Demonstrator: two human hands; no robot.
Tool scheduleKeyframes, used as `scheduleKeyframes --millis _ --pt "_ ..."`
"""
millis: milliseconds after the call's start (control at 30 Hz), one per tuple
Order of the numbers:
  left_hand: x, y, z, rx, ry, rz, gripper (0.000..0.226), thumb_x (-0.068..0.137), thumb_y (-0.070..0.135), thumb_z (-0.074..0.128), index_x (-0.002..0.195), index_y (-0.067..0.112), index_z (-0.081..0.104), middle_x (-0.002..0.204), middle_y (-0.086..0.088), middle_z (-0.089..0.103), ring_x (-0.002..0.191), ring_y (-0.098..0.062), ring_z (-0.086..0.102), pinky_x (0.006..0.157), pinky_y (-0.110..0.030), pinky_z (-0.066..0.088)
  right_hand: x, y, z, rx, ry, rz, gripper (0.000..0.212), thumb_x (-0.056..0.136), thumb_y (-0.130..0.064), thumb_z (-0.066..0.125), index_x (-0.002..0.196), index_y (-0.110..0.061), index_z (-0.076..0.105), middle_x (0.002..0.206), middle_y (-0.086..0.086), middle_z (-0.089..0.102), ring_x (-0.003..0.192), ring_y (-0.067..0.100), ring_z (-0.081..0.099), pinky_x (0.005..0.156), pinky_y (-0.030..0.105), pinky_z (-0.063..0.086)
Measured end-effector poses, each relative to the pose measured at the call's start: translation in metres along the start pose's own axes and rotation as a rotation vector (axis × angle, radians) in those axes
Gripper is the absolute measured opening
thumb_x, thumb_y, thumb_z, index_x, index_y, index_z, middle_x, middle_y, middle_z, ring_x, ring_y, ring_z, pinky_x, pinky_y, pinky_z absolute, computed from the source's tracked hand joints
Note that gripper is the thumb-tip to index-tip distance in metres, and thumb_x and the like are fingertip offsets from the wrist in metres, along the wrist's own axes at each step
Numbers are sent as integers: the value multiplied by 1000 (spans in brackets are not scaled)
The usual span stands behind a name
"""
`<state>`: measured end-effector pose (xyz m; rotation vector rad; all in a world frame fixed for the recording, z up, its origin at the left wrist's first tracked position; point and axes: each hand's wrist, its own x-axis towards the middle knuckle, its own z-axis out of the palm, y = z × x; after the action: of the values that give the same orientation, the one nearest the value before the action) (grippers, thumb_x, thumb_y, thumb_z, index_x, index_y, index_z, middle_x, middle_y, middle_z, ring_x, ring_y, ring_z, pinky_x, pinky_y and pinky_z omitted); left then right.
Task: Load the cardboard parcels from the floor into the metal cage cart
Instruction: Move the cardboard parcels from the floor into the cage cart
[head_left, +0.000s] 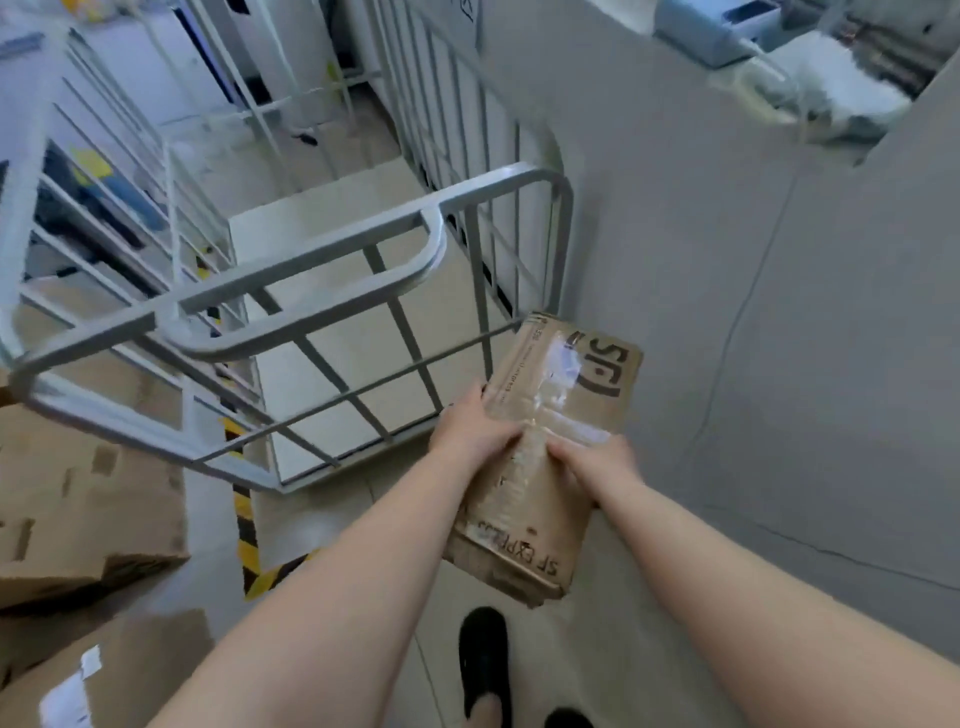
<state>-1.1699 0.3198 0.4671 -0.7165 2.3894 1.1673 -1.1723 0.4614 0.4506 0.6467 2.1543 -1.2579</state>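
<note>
Beside the cage cart (322, 291), both hands grasp a taped parcel (550, 457): left hand (475, 431) on its left edge, right hand (597, 462) on its right.

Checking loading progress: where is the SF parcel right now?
In the head view, right of centre: the SF parcel is gripped by both the left hand and right hand, just outside the cage cart.

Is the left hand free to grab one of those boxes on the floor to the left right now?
Probably not: the left hand and right hand both grip the parcel, so the floor boxes must wait.
</note>
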Motion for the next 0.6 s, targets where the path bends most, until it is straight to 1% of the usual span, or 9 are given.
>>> scheduleKeyframes --millis 67,167,267,333,433,500,567,600 --pt "52 0 11 28 -30 37 60 82 33 65 137 26 41 135 -2 56 123 -25 52 98 -32 40 40 1 15 72 96 47 64 72 -35 78 126 -10 54 126 12 59 114 31 58 95 36 48" --pt "127 -6 35 71 -44 91 51 84 25 60 133 26 44 131 -2 59 120 -26 54 87 -27 39 101 10 41 184 201 88 67 78 -29 76 129 -3 41 132 13 54 120 31 53 91 31 42" --pt "195 -22 60 93 -36 97 48 85 23 56 131 28 44 129 -3 59 118 -28 55 93 -31 43 160 23 77 256 225 105 59 82 -25 73 125 -4 39 131 13 53 118 30 53 84 27 40" --pt "234 -35 75 134 -21 107 49 85 23 52 132 30 43 127 -3 59 118 -29 54 97 -35 45 196 32 101 349 219 131 57 82 -24 72 125 -6 38 128 12 54 116 30 55 83 27 41" --pt "287 -52 99 266 51 194 48 86 24 51 133 27 45 128 -4 59 121 -30 50 97 -38 38 250 45 135 457 252 159 62 82 -23 72 130 -6 38 128 13 55 114 30 56 94 34 45" --pt "318 -67 113 336 62 233 53 87 19 49 140 22 41 141 -5 50 130 -30 43 104 -39 35 287 55 157 463 243 158 61 82 -21 72 131 -5 38 128 14 55 115 32 56 98 38 46" --pt "340 -93 124 401 -2 186 63 88 10 44 149 18 29 156 -5 28 143 -30 25 116 -39 26 320 67 178 359 168 189 58 86 -19 67 132 -1 37 131 17 53 118 32 54 98 37 45" --pt "346 -109 130 442 -41 148 65 89 7 42 150 18 25 159 -5 19 146 -29 17 119 -39 21 335 74 187 286 119 217 59 88 -20 65 135 0 35 135 17 52 121 32 53 99 36 44"
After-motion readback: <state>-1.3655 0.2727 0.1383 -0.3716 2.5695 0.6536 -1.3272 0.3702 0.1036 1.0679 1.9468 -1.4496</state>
